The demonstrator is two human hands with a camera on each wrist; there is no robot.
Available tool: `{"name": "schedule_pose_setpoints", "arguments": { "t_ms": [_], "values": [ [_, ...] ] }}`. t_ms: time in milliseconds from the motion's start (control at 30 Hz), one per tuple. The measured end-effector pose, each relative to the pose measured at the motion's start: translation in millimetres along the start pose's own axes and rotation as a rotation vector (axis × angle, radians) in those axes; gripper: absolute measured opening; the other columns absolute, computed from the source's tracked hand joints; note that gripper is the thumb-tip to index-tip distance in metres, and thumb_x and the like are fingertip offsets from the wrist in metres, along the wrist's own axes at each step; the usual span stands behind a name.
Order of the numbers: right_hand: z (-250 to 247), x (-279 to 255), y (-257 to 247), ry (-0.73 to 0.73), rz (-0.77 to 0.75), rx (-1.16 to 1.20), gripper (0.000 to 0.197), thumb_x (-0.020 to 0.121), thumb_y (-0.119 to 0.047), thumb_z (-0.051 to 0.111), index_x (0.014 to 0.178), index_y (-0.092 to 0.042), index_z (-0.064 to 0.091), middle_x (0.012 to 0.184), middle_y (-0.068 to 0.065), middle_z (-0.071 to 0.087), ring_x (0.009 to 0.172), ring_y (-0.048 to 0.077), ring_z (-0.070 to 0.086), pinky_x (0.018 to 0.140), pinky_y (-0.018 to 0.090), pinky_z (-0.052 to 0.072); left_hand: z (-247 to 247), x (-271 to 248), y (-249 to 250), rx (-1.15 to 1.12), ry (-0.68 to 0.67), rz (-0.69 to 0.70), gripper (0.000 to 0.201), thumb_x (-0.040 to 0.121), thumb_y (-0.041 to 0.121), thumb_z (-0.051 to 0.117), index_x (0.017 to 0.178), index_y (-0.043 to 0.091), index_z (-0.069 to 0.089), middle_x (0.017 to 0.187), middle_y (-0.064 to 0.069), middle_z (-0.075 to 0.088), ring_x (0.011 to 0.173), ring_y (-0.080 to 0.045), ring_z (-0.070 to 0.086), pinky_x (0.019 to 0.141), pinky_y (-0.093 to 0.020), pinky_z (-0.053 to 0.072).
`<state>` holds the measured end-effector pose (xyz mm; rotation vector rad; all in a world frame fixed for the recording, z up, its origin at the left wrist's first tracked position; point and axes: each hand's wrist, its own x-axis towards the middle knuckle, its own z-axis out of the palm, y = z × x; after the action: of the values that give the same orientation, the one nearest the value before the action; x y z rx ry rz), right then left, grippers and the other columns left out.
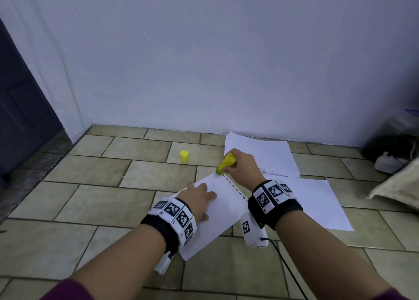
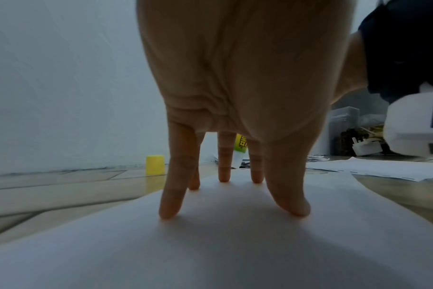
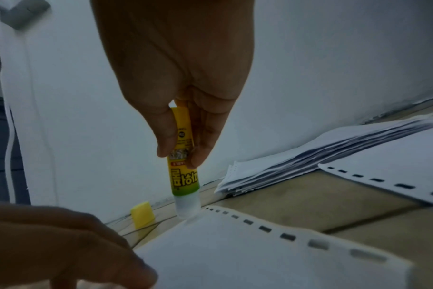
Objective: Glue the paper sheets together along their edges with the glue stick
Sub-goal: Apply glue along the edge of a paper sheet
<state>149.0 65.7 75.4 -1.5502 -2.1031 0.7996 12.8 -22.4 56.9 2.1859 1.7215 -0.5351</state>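
Right hand [image 1: 241, 167] pinches the glue stick [image 3: 183, 172], tip seemingly touching the sheet's [image 1: 217, 211] far corner — dashed edge [image 3: 284, 235] runs back toward the wrist — left hand [image 1: 198, 197] flat, fingers spread.

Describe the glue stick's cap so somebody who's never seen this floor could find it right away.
Start at the white wall where it meets the tiled floor. Left of the paper stack lying against that wall, a small yellow cap stands upright alone on a bare tile. It is the only yellow thing nobody holds; the yellow glue stick is in the right hand.
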Motion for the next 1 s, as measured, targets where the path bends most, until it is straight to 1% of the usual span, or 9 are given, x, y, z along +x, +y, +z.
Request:
{"name": "schedule_pose_setpoints", "arguments": {
  "t_ms": [133, 233, 367, 533, 633, 767, 833, 933, 1000],
  "values": [
    [-4, -2, 1, -0.095, -0.006, -0.125, 0.030, 0.082, -0.011, 0.069, 0.110, -0.008, 0.058, 0.109, 0.013, 0.061, 0.099, 0.027, 0.058, 0.073, 0.031, 0.048, 5, -1, -1, -0.014, 0.007, -0.008, 0.062, 0.095, 0.035, 0.053, 0.149, 0.026, 0.024, 0.150, -0.008, 0.023, 0.133, -0.037, 0.024, 0.101, -0.040, 0.036],
    [-14, -14, 5, -0.160, -0.021, -0.218, 0.032, 0.083, -0.012, 0.069, 0.113, -0.011, 0.059, 0.112, 0.011, 0.061, 0.098, 0.024, 0.058, 0.071, 0.028, 0.046, 8, 0, -2, -0.027, 0.007, -0.008, 0.062, 0.095, 0.034, 0.053, 0.149, 0.027, 0.023, 0.150, -0.007, 0.022, 0.136, -0.036, 0.021, 0.102, -0.043, 0.040],
    [-28, -36, 17, -0.194, -0.006, -0.260, 0.030, 0.083, -0.011, 0.070, 0.110, -0.013, 0.059, 0.111, 0.009, 0.060, 0.086, 0.018, 0.054, 0.067, 0.025, 0.043, 7, 2, -7, 0.005, 0.022, 0.007, 0.062, 0.095, 0.040, 0.052, 0.149, 0.030, 0.023, 0.150, -0.004, 0.023, 0.134, -0.031, 0.024, 0.097, -0.042, 0.044],
    [-40, -52, 25, -0.228, 0.012, -0.360, 0.035, 0.084, -0.017, 0.070, 0.116, -0.016, 0.057, 0.116, 0.008, 0.056, 0.098, 0.021, 0.053, 0.074, 0.025, 0.042, 3, 3, -9, 0.040, 0.003, 0.023, 0.065, 0.093, 0.044, 0.055, 0.149, 0.032, 0.023, 0.149, -0.003, 0.025, 0.133, -0.028, 0.029, 0.094, -0.040, 0.044],
    [-47, -53, 26, -0.240, 0.023, -0.342, 0.034, 0.082, -0.016, 0.071, 0.113, -0.015, 0.058, 0.113, 0.006, 0.056, 0.092, 0.017, 0.050, 0.073, 0.025, 0.041, 1, 3, -6, 0.055, 0.003, 0.012, 0.065, 0.091, 0.045, 0.058, 0.146, 0.028, 0.028, 0.142, -0.006, 0.031, 0.128, -0.027, 0.038, 0.092, -0.039, 0.045],
    [-58, -49, 27, -0.123, 0.033, -0.173, 0.027, 0.078, -0.012, 0.073, 0.102, -0.012, 0.061, 0.099, 0.006, 0.060, 0.086, 0.021, 0.058, 0.070, 0.030, 0.050, 6, 0, -1, 0.069, 0.065, 0.006, 0.072, 0.084, 0.056, 0.061, 0.138, 0.015, 0.034, 0.136, -0.008, 0.034, 0.125, -0.025, 0.035, 0.090, -0.037, 0.041],
    [-60, -47, 26, -0.034, 0.038, -0.048, 0.022, 0.078, -0.008, 0.072, 0.096, -0.012, 0.060, 0.091, 0.007, 0.064, 0.076, 0.019, 0.064, 0.065, 0.028, 0.054, 12, -1, 0, 0.022, 0.085, 0.020, 0.073, 0.084, 0.058, 0.060, 0.135, 0.011, 0.036, 0.138, -0.006, 0.033, 0.125, -0.022, 0.035, 0.091, -0.038, 0.042],
    [-57, -44, 25, 0.032, 0.031, 0.017, 0.022, 0.078, -0.008, 0.073, 0.095, -0.014, 0.059, 0.084, 0.005, 0.064, 0.063, 0.010, 0.061, 0.056, 0.016, 0.047, 16, -2, -1, -0.027, 0.107, 0.031, 0.065, 0.088, 0.054, 0.055, 0.135, 0.015, 0.036, 0.139, -0.005, 0.035, 0.125, -0.022, 0.036, 0.092, -0.039, 0.044],
    [-51, -42, 25, 0.054, 0.033, 0.022, 0.022, 0.078, -0.010, 0.073, 0.096, -0.014, 0.060, 0.084, 0.005, 0.065, 0.066, 0.013, 0.062, 0.059, 0.017, 0.047, 15, -3, -3, -0.013, 0.106, 0.015, 0.063, 0.089, 0.054, 0.054, 0.139, 0.020, 0.033, 0.137, -0.007, 0.037, 0.127, -0.024, 0.036, 0.093, -0.040, 0.044]
  ]
}}
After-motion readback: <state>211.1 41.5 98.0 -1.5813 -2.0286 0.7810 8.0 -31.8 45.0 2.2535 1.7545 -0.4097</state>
